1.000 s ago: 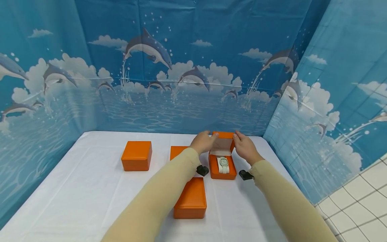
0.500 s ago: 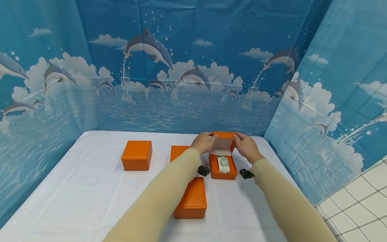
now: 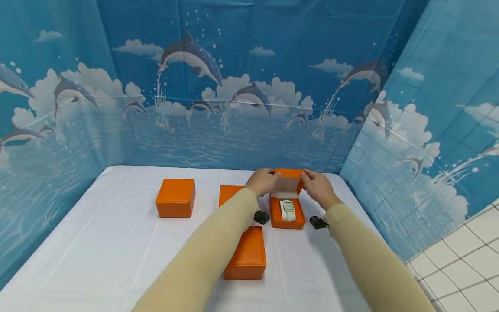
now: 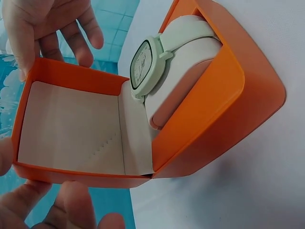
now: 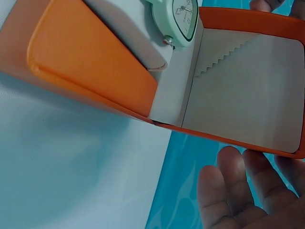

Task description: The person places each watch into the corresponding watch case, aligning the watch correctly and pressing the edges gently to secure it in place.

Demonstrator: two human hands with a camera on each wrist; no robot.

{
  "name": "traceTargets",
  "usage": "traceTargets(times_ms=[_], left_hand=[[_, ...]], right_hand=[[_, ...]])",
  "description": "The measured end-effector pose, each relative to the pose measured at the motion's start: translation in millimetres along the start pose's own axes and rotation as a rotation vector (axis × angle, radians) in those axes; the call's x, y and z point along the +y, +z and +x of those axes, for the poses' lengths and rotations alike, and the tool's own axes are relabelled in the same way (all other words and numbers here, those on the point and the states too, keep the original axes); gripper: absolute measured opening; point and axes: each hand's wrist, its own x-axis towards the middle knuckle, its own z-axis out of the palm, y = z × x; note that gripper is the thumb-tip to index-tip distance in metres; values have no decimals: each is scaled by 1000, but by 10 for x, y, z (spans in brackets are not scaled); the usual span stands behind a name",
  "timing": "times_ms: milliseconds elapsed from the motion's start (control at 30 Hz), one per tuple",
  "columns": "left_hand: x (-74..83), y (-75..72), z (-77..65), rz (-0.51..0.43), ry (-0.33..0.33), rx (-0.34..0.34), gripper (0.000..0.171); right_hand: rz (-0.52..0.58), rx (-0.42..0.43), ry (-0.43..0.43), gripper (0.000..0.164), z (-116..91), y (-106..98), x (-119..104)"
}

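An orange watch box point(image 3: 287, 224) stands on the table with its lid raised. Inside, a pale green wristwatch point(image 3: 288, 208) is wrapped round a light cushion, its dial facing up and toward the front. My left hand point(image 3: 263, 182) holds the left side of the lid point(image 4: 71, 129), thumb at the front edge and fingers along the outside. On the opposite side, my right hand point(image 3: 319, 188) grips the lid's right edge near its top corner. Pale lining covers the inside of the lid, as both wrist views show.
Another orange box point(image 3: 175, 198) sits shut at the left of the white-covered table point(image 3: 117, 242). Two more stand left of the watch box: a near box point(image 3: 245, 255) and a far box point(image 3: 229, 193), both partly behind my left sleeve. A dolphin-print curtain point(image 3: 234, 143) borders the table.
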Motion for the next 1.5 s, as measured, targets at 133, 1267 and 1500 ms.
traceTargets(times_ms=[133,1267,1500], left_hand=[[7,-7,-6,-16,-11,-11,59],[-25,-51,-93,-80,5,-104,55],[-20,-46,-123,-49,11,-103,53]], right_hand=[[19,-8,1,63,-24,-9,-7],[16,-79,-25,66,-185,-87,81],[14,-109,-19,64,-244,-120,80]])
